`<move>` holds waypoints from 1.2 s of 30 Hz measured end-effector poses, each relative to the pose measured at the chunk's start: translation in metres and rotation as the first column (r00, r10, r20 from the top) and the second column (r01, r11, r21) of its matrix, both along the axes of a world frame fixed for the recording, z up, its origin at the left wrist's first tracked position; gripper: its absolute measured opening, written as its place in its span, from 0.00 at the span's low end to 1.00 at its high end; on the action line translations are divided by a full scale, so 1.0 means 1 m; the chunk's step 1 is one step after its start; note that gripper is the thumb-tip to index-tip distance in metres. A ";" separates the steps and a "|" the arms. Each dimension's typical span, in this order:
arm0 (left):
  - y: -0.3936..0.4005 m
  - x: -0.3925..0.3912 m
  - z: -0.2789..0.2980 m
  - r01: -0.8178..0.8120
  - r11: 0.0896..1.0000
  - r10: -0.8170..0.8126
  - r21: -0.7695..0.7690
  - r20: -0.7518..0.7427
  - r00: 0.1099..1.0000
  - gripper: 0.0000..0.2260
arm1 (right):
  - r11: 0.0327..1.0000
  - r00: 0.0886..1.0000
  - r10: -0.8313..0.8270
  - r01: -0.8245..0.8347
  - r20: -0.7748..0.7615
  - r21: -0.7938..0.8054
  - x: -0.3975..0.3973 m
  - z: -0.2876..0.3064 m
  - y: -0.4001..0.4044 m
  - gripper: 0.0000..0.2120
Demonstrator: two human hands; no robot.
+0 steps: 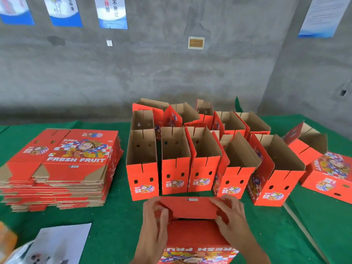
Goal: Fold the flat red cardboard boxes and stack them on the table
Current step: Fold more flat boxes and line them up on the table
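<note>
Both hands, left hand (152, 223) and right hand (231, 220), press red box (192, 231) flaps.

Box in hand (192, 212): 6 o'clock, left hand (152, 225) and right hand (231, 221) press its flaps
Flat stack (62, 168): 9 o'clock
Folded boxes (205, 159): centre, upright, open-topped
Table (118, 216): green cloth

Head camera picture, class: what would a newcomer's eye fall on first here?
First, the crowd of folded red boxes standing open-topped across the middle of the green table. Next, the tall stack of flat boxes on the left. Nearest the camera, the left hand and right hand press flaps on the box being folded.
</note>
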State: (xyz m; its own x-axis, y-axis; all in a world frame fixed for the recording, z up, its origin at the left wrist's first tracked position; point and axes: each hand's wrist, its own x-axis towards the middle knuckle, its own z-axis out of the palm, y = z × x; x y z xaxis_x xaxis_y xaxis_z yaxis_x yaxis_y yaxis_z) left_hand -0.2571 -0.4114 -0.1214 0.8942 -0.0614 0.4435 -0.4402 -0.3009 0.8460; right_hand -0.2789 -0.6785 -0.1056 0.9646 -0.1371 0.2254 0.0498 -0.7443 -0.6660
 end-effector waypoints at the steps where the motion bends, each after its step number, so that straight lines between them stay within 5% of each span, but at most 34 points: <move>1: -0.003 0.000 0.002 -0.048 0.999 0.049 0.019 -0.028 0.998 0.17 | 0.999 0.999 0.000 -0.002 0.034 0.053 -0.002 -0.001 -0.001 0.28; 4: -0.008 0.004 0.000 -0.113 0.872 0.142 0.476 -0.026 0.989 0.27 | 0.981 0.998 0.048 -0.053 0.027 0.185 -0.008 -0.003 -0.002 0.25; 6: -0.013 0.009 0.000 0.021 0.733 0.156 0.680 -0.198 0.968 0.36 | 0.999 0.997 0.030 -0.028 -0.072 0.019 -0.011 -0.008 -0.003 0.23; 9: -0.020 0.017 -0.001 0.084 0.725 0.205 0.683 -0.330 0.921 0.44 | 0.993 0.983 -0.073 0.057 -0.166 -0.100 -0.010 -0.013 -0.002 0.36; 15: -0.038 0.038 0.009 0.035 0.597 0.320 0.801 -0.278 0.906 0.41 | 0.956 0.945 -0.250 0.207 -0.209 -0.209 0.011 -0.005 0.003 0.52; 18: -0.030 0.044 0.005 -0.006 0.646 0.306 0.763 -0.252 0.918 0.28 | 0.931 0.878 -0.342 0.366 -0.336 0.009 0.018 -0.002 -0.004 0.42; 20: -0.027 0.044 -0.001 -0.017 0.701 0.315 0.713 -0.288 0.905 0.24 | 0.869 0.796 -0.327 0.465 -0.510 0.168 0.021 0.000 -0.018 0.45; 24: -0.023 0.041 -0.019 -0.009 0.747 0.340 0.664 -0.371 0.864 0.23 | 0.762 0.580 -0.127 0.576 -0.805 0.295 0.011 -0.003 -0.049 0.46; 27: -0.016 0.043 -0.027 -0.026 0.765 0.336 0.643 -0.364 0.869 0.24 | 0.813 0.443 -0.011 0.526 -0.896 0.250 0.009 -0.009 -0.052 0.43; 36: -0.010 0.059 -0.022 -0.028 0.796 0.306 0.605 -0.363 0.880 0.21 | 0.846 0.431 -0.009 0.485 -0.902 0.223 0.018 -0.017 -0.042 0.48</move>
State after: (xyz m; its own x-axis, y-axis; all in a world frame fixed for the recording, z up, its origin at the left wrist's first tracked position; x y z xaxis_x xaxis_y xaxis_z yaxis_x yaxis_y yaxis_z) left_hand -0.1978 -0.4212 -0.1439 0.9989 -0.0065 -0.0474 0.0221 -0.8160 0.5776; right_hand -0.2612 -0.7209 -0.1231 0.5211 -0.2452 -0.8175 -0.8461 -0.2745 -0.4569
